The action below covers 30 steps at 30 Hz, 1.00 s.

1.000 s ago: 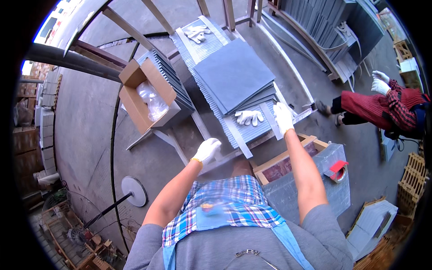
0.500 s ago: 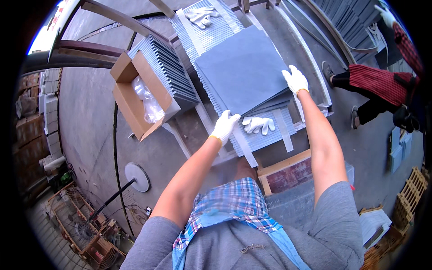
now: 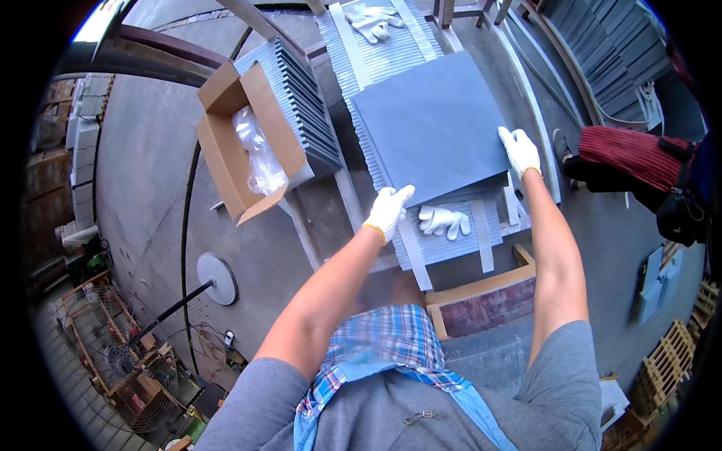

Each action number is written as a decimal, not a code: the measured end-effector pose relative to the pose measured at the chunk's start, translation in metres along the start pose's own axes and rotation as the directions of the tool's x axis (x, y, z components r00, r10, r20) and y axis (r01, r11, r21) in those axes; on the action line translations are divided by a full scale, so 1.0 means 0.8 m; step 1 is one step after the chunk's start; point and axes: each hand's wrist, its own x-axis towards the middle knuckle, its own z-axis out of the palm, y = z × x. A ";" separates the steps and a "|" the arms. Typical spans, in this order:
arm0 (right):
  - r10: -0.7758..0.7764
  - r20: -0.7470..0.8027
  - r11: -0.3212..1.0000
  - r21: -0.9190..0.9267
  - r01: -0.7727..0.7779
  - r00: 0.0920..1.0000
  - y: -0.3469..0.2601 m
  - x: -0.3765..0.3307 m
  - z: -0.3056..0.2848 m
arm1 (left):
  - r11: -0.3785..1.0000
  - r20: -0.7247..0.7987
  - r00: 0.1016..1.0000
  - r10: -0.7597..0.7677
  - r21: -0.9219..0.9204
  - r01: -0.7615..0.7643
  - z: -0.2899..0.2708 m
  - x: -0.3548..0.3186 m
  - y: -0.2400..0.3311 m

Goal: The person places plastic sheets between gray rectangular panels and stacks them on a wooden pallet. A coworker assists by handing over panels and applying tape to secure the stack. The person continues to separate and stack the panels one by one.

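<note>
A large flat grey square sheet [image 3: 432, 124] tops a small stack of similar sheets, resting on ribbed blue-grey material [image 3: 338, 56] crossed by pale strips. My left hand [image 3: 387, 213], in a white knit glove, grips the sheet's near left corner, thumb uppermost and the other fingers partly hidden. At the right edge, my gloved right hand [image 3: 520, 152] holds the sheet's side, its fingers pointing away from me. A loose white glove [image 3: 444, 222] lies just beyond the near edge, close to my left hand. Another pair of gloves [image 3: 374, 22] rests at the far end.
An open cardboard box [image 3: 280, 139] containing clear plastic stands at the left, beside a ribbed grey stack [image 3: 301, 105]. A wooden-edged box [image 3: 485, 304] sits in front of me. To the right stands another person [image 3: 639, 161]. A round-based pole [image 3: 217, 279] and a wire-caged fan [image 3: 113, 361] are lower left.
The sheets fanned out beneath the near edge show less, and the top sheet sits straighter. Both hands stay at its edges. The whole view has shifted, and the person at right has changed posture.
</note>
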 end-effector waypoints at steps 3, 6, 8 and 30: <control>-0.085 -0.039 0.987 -0.140 0.079 0.996 -0.007 -0.006 -0.022 | 0.998 0.005 1.000 -0.016 -0.063 0.017 0.004 -0.010 0.022; -0.238 0.020 0.941 -0.241 0.236 0.971 -0.013 -0.023 -0.034 | 0.981 0.096 0.984 -0.151 -0.110 0.161 -0.026 0.014 0.018; -0.363 -0.017 0.913 -0.205 0.352 0.932 -0.028 -0.067 -0.033 | 0.990 0.038 0.994 -0.100 -0.100 0.103 -0.045 0.017 0.027; 0.694 -0.103 0.647 0.523 -0.555 0.712 0.046 -0.715 0.135 | 0.785 0.242 0.883 0.401 0.406 -0.468 -0.048 -0.176 -0.088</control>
